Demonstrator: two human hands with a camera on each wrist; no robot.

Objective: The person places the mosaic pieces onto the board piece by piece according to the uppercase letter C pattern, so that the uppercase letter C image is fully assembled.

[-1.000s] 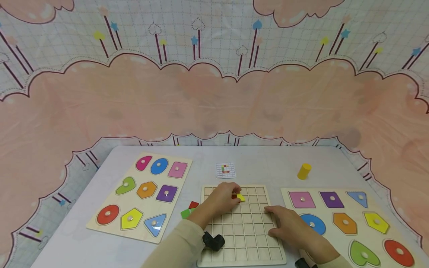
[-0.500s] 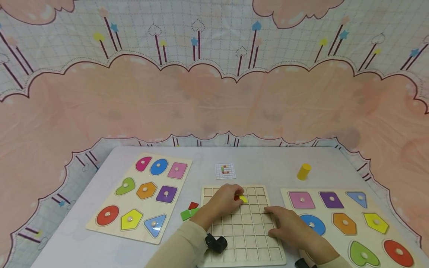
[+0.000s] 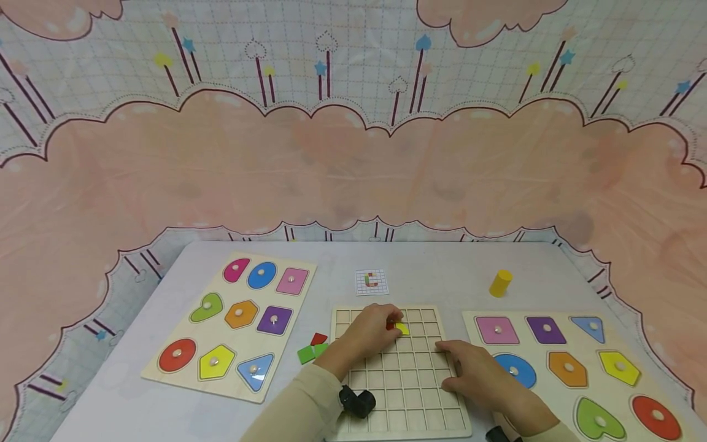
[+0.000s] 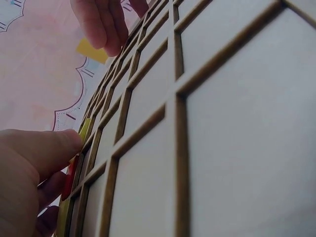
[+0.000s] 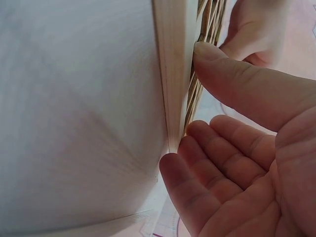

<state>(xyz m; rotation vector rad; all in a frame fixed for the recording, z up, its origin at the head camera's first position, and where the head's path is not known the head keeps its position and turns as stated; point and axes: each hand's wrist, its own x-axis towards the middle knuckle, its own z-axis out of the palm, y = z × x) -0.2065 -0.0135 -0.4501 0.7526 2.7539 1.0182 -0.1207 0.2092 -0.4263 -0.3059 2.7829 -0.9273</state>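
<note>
My left hand reaches over the upper part of a wooden grid board. It pinches a small yellow tile right at the grid, thumb tip against it in the left wrist view. Just beside that, a red tile sits by the fingers, mostly covered by them in the head view. My right hand rests along the board's right edge. In the right wrist view its thumb tip touches the wooden rim, and the other fingers, loosely bent, lie beside it with nothing in them.
Red and green tiles lie left of the board. A patterned card lies behind it, with a yellow cylinder at back right. Knobbed shape puzzles flank the board, left and right.
My left hand shifts slightly right with the yellow tile, which goes from tilted to flatter against the grid, then stays nearly still. The right hand keeps its place.
</note>
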